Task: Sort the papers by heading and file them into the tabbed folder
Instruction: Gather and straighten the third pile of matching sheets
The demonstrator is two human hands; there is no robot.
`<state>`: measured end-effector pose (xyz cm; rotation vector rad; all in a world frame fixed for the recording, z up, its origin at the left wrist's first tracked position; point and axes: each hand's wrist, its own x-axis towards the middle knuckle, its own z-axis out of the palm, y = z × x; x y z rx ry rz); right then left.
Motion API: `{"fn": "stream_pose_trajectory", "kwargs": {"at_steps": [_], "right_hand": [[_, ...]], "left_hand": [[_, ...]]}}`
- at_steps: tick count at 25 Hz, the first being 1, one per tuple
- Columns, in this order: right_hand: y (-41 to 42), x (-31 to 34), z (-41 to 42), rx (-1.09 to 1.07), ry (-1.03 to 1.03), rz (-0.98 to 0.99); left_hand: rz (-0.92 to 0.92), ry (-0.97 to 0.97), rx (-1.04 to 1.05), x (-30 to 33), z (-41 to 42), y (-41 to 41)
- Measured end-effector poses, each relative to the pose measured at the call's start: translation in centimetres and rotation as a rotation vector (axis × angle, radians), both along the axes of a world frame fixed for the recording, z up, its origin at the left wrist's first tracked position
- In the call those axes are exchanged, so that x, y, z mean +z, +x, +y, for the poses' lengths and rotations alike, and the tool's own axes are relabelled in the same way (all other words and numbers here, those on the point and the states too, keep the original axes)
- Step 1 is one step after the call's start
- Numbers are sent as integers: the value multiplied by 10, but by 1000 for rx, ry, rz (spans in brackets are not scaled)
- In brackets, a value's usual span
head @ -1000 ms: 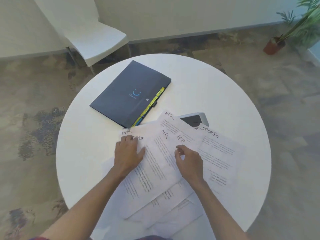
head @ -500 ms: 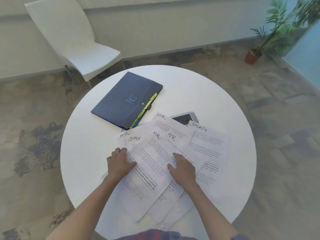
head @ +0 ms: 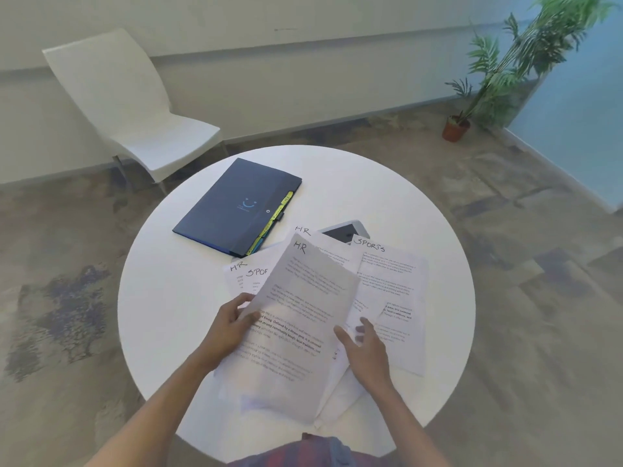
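the left hand pinches the left edge of an hr sheet lifted over the spread papers; the right hand is loosely open at its right edge. the closed tabbed folder lies beyond on the white tabletop.

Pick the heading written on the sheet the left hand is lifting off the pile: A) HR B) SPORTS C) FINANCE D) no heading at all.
A: the lifted sheet, gripped at its edge by the left hand, has HR handwritten at its top, while a sheet headed SPORTS lies flat on the table to its right.
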<state>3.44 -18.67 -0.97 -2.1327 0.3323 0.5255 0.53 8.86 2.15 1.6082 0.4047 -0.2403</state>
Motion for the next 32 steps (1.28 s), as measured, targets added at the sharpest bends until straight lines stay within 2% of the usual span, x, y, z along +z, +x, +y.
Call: {"fn": "stream_pose_trajectory", "kwargs": {"at_steps": [4, 7, 8, 10, 12, 15, 22, 28, 32], "right_hand": [[-8, 5, -4, -139, 437, 54], [-10, 7, -20, -284, 489, -7], [-11, 7, -28, -322, 492, -30], [-12, 6, -48, -382, 486, -67], [-15, 2, -70, -431, 470, -81], [-23, -1, -96, -486, 439, -103], [-40, -6, -116, -546, 443, -101], [-37, -4, -109, -487, 455, -76], [-32, -3, -99, -447, 477, -80]], "left_hand": [[46, -173, 53, 6, -20, 2], [64, -101, 57, -2, -38, 12], [71, 24, 58, -7, -43, 17], [108, 422, 22, -22, -49, 24], [221, 777, -94, -36, -54, 26], [322, 1043, -236, -50, -66, 27], [240, 1121, -220, -63, -71, 24], [312, 952, -115, -63, -54, 23], [291, 772, -60, -63, -45, 15]]}}
